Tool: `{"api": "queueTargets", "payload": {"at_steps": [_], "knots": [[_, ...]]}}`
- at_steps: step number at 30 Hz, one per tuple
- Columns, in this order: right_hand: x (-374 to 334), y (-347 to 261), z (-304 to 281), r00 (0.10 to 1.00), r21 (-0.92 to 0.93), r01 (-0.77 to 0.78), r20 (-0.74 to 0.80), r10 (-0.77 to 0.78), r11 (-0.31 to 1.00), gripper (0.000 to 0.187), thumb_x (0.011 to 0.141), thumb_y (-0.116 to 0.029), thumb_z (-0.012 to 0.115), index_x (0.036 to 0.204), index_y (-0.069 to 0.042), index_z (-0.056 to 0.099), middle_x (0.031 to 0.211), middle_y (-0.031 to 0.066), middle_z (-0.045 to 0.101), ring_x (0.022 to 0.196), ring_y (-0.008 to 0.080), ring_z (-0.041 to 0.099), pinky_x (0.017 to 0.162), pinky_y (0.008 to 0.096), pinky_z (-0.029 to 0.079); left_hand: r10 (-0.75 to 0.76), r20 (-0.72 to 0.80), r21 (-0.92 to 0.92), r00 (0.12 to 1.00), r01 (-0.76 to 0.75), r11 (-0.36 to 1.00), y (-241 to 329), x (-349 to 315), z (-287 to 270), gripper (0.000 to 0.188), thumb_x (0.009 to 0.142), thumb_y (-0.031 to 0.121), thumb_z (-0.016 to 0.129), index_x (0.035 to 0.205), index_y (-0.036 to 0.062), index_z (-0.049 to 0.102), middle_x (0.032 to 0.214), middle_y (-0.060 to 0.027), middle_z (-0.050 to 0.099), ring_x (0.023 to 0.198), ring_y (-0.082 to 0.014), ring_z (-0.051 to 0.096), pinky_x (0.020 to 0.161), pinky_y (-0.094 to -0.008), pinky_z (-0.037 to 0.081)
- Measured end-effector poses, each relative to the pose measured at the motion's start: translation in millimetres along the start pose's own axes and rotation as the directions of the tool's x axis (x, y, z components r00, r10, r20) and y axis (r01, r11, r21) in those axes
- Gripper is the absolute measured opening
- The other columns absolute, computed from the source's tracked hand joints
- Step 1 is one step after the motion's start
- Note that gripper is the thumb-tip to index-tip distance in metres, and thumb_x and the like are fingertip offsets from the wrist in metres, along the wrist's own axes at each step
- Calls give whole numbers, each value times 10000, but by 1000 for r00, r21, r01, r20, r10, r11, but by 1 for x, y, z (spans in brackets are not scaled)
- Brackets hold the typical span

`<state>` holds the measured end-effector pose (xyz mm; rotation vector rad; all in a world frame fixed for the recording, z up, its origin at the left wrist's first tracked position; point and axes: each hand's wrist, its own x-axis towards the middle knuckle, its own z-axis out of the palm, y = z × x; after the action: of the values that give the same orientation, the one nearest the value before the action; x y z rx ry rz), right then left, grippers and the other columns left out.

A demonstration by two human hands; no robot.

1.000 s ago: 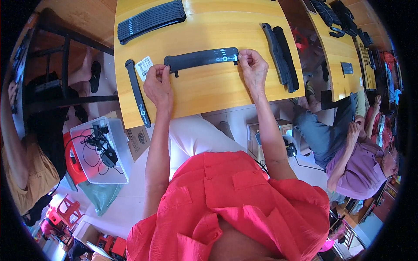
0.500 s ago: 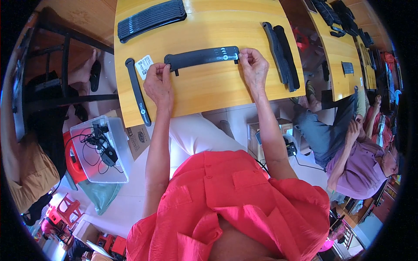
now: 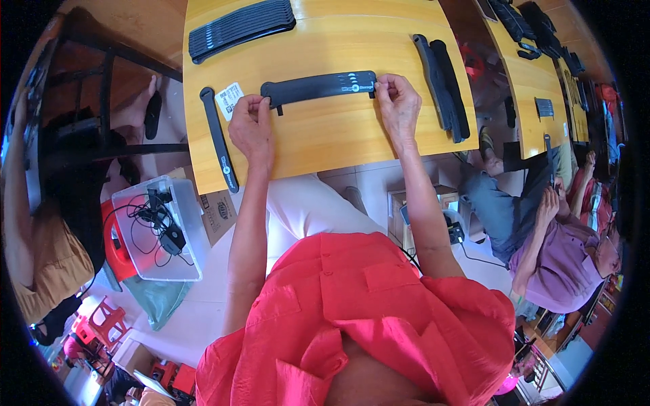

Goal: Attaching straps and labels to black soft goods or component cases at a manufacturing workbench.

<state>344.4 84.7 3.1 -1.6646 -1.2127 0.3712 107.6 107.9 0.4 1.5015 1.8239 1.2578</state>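
Observation:
A wide black strap bundle [image 3: 318, 88] with pale print lies stretched across the yellow table between my hands. My left hand [image 3: 252, 128] pinches its left end with thumb and fingers. Its right end is pinched by my right hand [image 3: 399, 108]. Small black tabs stick out below both ends. Left of my left hand lies a single black strap [image 3: 218, 139] with a rounded end, beside a white printed label card [image 3: 230, 99] partly behind that hand. Whether the bundle is one strap or several stacked is hard to tell.
A fanned stack of black straps [image 3: 242, 30] lies at the table's far left, and long black straps [image 3: 443, 88] near its right edge. A clear plastic bin [image 3: 183, 233] with cables stands on the floor at left. A co-worker in a purple shirt [image 3: 555, 267] sits at right.
The whole view has shifted slightly, so the table appears a little further right. Both hands keep their pinch on the strap bundle, which lies in the same place between them.

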Motion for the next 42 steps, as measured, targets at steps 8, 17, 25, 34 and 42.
{"api": "queueTargets", "payload": {"at_steps": [8,17,25,34,42], "knots": [[0,-1,-1,997,-52,73,-5,-74,996,84,753,6,637,835,19,620,736,110,591,586,179,579,558,287,470,18,-4,19,1000,-18,1000,-1,0,1,110,771,117,684,809,45,611,689,-61,632,584,-155,590,559,-284,453],[0,-2,-1,998,-62,69,3,-69,996,87,751,3,634,835,20,620,731,112,589,590,191,583,566,293,472,30,-7,34,1000,-30,999,0,0,0,111,775,121,681,808,41,612,691,-68,631,587,-165,589,555,-296,450],[0,-2,-2,998,-67,68,10,-68,995,86,753,1,633,835,24,618,740,117,595,596,193,589,567,294,475,49,-6,65,999,-49,997,2,0,0,111,786,126,670,808,38,605,696,-79,633,596,-188,599,555,-309,453],[0,-1,-1,997,-75,83,7,-83,994,75,757,-3,631,828,19,619,737,119,592,596,195,589,570,296,478,121,-22,133,992,-117,984,0,0,1,107,783,110,662,812,44,583,702,-79,611,617,-212,588,575,-331,446],[1,3,2,996,-37,87,-23,-88,995,46,752,-5,624,795,6,613,732,122,586,591,205,588,564,307,476,49,-21,76,999,-47,996,4,2,1,109,768,115,671,778,38,595,703,-87,609,621,-220,586,583,-340,446]]}}
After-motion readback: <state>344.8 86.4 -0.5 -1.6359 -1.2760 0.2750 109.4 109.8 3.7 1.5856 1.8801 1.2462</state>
